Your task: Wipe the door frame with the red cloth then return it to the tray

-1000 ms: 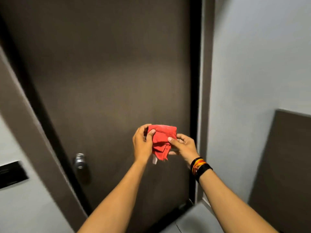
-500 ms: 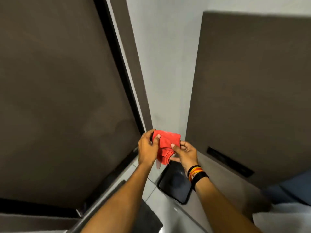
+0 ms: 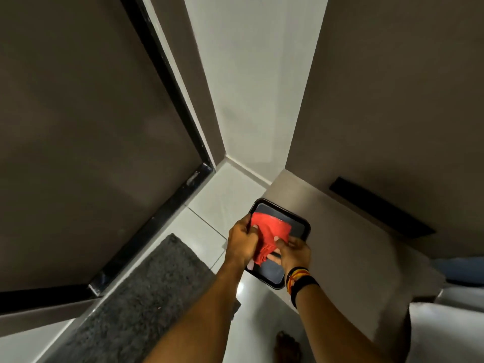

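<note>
The red cloth (image 3: 269,233) is folded and bunched between both hands, directly over the black tray (image 3: 301,224) that lies on the floor in the corner. My left hand (image 3: 241,244) grips the cloth's left side and my right hand (image 3: 294,251) pinches its lower right part. Whether the cloth touches the tray I cannot tell. The dark door (image 3: 78,127) with its black frame edge (image 3: 167,82) fills the left of the view.
A grey mat (image 3: 136,297) lies on the white tiled floor (image 3: 225,197) before the door. A brown cabinet panel (image 3: 392,100) with a black slot stands on the right, above a beige ledge (image 3: 340,244). White wall fills the corner.
The view has swung from the door down to the floor corner. Both hands have carried the cloth down from chest height to just over the tray.
</note>
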Demonstrator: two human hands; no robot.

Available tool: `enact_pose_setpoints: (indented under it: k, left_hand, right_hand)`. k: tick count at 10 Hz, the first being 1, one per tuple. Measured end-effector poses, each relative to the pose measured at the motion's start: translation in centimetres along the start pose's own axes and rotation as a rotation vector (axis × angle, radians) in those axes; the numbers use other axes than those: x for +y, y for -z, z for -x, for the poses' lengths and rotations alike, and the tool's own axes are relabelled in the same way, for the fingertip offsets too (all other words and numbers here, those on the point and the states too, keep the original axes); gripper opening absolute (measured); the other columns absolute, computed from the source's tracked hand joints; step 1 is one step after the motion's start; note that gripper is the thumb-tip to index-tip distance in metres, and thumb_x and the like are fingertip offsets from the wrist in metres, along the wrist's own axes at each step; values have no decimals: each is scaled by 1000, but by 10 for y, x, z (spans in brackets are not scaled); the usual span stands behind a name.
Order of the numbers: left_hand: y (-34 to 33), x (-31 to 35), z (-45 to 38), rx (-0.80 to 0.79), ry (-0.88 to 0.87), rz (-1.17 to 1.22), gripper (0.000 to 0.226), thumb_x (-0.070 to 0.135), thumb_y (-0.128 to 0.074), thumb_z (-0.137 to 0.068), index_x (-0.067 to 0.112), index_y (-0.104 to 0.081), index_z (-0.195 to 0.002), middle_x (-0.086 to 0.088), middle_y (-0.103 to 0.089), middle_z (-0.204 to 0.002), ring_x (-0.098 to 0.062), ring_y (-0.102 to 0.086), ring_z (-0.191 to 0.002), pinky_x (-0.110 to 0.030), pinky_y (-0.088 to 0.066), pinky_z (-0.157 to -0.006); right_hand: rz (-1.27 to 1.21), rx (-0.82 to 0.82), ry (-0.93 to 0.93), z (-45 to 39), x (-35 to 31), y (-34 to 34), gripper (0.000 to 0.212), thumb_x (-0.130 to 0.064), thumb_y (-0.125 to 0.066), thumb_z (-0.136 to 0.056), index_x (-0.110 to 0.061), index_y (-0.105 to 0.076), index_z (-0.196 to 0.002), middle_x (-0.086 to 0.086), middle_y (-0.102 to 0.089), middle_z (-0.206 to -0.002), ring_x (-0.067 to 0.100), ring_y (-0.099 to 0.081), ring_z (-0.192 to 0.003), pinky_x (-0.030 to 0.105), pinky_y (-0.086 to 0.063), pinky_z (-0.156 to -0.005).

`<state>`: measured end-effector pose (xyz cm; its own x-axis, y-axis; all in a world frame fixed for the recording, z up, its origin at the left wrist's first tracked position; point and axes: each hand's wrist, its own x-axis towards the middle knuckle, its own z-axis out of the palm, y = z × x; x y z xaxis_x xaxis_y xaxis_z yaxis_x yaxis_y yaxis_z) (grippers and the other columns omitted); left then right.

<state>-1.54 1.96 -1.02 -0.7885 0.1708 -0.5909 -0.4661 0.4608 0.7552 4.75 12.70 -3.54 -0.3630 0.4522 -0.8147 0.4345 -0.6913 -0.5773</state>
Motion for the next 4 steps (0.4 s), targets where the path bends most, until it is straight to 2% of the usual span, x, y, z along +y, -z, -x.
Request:
enact_pose_setpoints:
  k: [1,2,3,4]
  left_hand:
    - [-9,-21,-21,-55,81,-16,48,23,-51,-92,27,-63,-138,-3,-74,-124,-24,-70,-111,-45,-58,-103]
    - [-16,-32,-35,-124,105,7,44,5,-49,-101,18,-58,-142,-4,-70,-121,-24,-69,-107,-40,-58,-101]
    - [-19,-43,-42,-179,95,-93,50,6,-45,-106,19,-48,-154,-2,-63,-133,-18,-64,-113,-26,-54,-97]
    - [-17,-55,-31,-141,-107,-421,59,12,-40,-106,21,-29,-164,-3,-31,-170,-22,-33,-156,-35,-30,-127]
  right_hand:
    - [-16,31,-24,-24,14,-1,18,10,-66,-89,4,-63,-106,29,-67,-109,45,-67,-88,56,-60,-75]
    - [-4,47,-42,-45,30,1,27,10,-57,-93,6,-60,-119,29,-65,-108,43,-67,-86,54,-60,-75]
    - [136,51,-37,-63,41,8,26,4,-57,-92,1,-62,-118,25,-68,-104,43,-69,-93,55,-58,-83]
    - [462,122,133,-54,40,7,35,-10,-60,-93,1,-63,-126,24,-70,-115,42,-67,-105,46,-55,-93]
